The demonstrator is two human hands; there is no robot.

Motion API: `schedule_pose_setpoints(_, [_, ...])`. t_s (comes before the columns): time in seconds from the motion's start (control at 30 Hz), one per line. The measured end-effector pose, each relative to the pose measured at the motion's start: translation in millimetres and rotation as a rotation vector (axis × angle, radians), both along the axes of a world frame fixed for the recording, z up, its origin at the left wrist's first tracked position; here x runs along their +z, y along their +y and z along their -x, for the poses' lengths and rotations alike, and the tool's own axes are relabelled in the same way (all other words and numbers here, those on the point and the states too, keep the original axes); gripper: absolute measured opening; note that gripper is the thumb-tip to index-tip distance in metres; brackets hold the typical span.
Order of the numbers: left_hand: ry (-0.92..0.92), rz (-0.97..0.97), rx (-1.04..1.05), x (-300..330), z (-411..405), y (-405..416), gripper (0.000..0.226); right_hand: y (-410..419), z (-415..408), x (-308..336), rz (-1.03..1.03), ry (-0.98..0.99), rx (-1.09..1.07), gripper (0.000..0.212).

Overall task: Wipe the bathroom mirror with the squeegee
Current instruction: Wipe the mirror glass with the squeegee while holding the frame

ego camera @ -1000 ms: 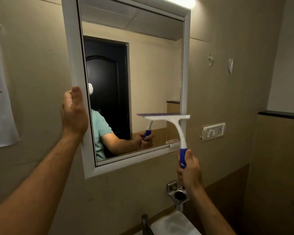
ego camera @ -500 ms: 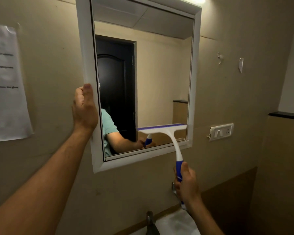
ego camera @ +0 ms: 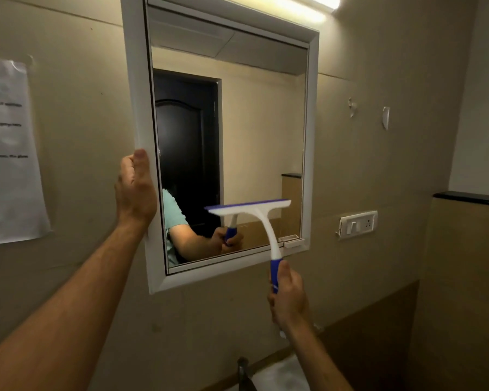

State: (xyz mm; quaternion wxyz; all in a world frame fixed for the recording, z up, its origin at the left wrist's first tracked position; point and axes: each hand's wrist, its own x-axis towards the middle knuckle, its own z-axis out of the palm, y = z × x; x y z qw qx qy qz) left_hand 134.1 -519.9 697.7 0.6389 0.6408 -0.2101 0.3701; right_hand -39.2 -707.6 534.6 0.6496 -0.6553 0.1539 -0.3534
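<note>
The right hand (ego camera: 287,294) is closed around the blue grip of the squeegee (ego camera: 259,218), with the thumb lying along the handle. The white head with its blue blade is held level in the lower right part of the mirror (ego camera: 260,122), a little above the bottom edge of the frame. I cannot tell for sure if the blade touches the glass, but its reflection meets it closely, so it seems to be on the surface or just beside it. The left hand (ego camera: 136,190) lies on the left side of the white frame (ego camera: 133,80), with the thumb straight up along the front; whether the other fingers curl around the outer edge is hidden.

Several things could go wrong from here. The blade is near the small white latch (ego camera: 291,240) at the bottom right corner of the frame; if the stroke goes further down, the right end of the blade may knock this part and jump off the glass, leaving a streak. The hand holds only the lower end of a long curved handle, so the pressure can be uneven and one end of the blade may lift. The mirror looks like a hinged door, so a strong push could swing it if the left hand loosens. The tap (ego camera: 243,371) stands below, and a fast pull downward could bring the knuckles against it.
</note>
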Motion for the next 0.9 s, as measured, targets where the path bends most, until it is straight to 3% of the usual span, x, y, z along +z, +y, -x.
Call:
schedule_pose_setpoints(0.17, [0.005,0.027,-0.028,-0.2,3.1,-1.2,0.037,3.7,9.1,-15.4,-0.005,-0.004,0.027,0.053])
schedule_pose_setpoints(0.27, [0.006,0.058,-0.033,-1.0,0.8,-1.5,0.057,18.1,2.2,16.2,0.052,-0.061,0.023,0.049])
schedule_pose_setpoints(0.47, [-0.037,0.066,-0.067,0.3,2.9,-0.2,0.056,57.3,-28.3,80.0,0.245,-0.169,-0.012,0.040])
schedule_pose_setpoints(0.73, [-0.051,0.018,-0.032,0.6,0.2,1.4,0.041,63.1,-21.6,21.3,0.186,-0.116,0.002,0.043])
schedule_pose_setpoints(0.9, [-0.070,-0.003,-0.045,-1.0,-2.1,2.9,0.042,66.0,-24.7,41.8,0.145,-0.161,-0.025,0.047])
